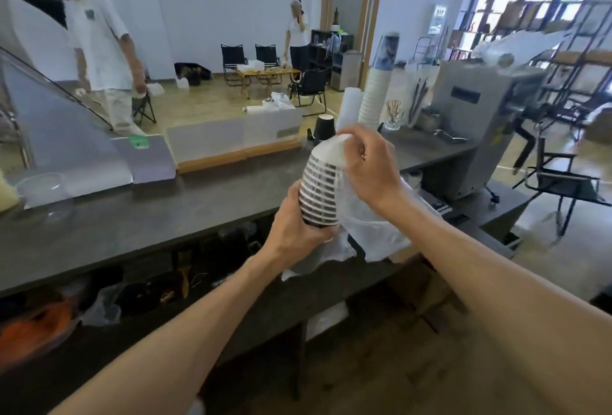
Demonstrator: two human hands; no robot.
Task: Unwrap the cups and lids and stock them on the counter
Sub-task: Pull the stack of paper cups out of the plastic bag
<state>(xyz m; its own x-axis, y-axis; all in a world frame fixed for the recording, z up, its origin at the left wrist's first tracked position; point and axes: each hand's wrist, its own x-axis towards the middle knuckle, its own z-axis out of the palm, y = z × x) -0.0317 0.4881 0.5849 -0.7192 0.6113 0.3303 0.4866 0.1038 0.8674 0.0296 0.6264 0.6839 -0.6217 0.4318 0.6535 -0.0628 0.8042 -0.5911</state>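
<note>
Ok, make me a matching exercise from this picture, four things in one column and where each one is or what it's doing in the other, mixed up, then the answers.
Things:
1. left hand
2. right hand
3. single black cup
4. tall white cup stack

Places or states:
A. stands upside down on the counter
B. pinches the plastic wrap at the top of the striped cup stack
C. stands on the counter with wrap on its upper part
D. grips the lower end of the striped cup stack

Pairs: 1-D, 2-B, 3-A, 4-C
</note>
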